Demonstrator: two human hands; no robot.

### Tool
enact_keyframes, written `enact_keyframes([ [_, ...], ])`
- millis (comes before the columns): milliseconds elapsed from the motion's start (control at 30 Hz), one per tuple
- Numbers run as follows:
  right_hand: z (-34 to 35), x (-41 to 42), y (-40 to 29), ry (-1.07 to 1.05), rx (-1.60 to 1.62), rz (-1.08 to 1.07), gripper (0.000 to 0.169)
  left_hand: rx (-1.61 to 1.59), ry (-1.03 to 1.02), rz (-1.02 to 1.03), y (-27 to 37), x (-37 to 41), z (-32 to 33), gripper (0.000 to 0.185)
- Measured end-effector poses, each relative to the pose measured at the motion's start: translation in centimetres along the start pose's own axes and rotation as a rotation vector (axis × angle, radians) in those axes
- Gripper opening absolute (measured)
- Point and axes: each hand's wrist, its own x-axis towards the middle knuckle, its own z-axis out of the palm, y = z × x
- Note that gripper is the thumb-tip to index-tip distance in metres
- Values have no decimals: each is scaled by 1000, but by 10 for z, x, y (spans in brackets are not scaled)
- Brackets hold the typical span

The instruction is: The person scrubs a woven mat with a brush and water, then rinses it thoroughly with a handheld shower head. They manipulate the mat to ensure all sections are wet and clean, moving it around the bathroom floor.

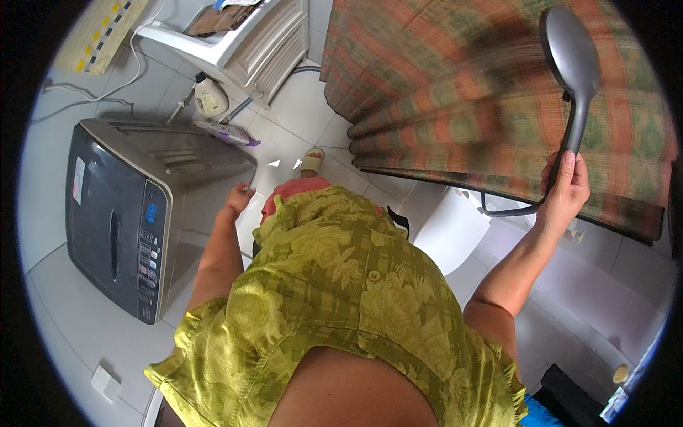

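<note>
My right hand (pixel 566 187) grips the dark handle of a silver-grey handheld shower head (pixel 573 50), raised at the right with its rounded back towards me. A dark hose (pixel 512 212) loops away below that hand. Beside the shower head hangs a plaid curtain (pixel 427 101) in orange and green, gathered in folds and partly blurred. Faint streaks, perhaps water, show between the head and the cloth. My left hand (pixel 240 200) hangs low near the side of a washing machine (pixel 120 213), holding nothing, with its fingers loosely bent.
A white cabinet basin (pixel 213 50) stands ahead on the left. Near its foot are a detergent bottle (pixel 211 99) and a purple-edged packet (pixel 229 133). A white fixture, seemingly a toilet (pixel 453 229), stands under the curtain. Cables (pixel 120 88) run along the left wall.
</note>
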Motion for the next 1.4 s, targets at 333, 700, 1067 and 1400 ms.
enact_keyframes([
  [333, 6, 16, -26, 163, 166, -193, 27, -57, -3, -41, -28, -4, 7, 49],
  [700, -31, 57, -84, 73, 169, -248, 40, 112, 25, 15, 12, -2, 2, 54],
  [1067, -52, 155, -238, -61, 209, -563, 45, 51, -4, 275, 104, 38, -2, 51],
  [1400, 11, 156, -255, -17, 46, -545, 40, 41, 22, 457, 152, 37, -25, 50],
])
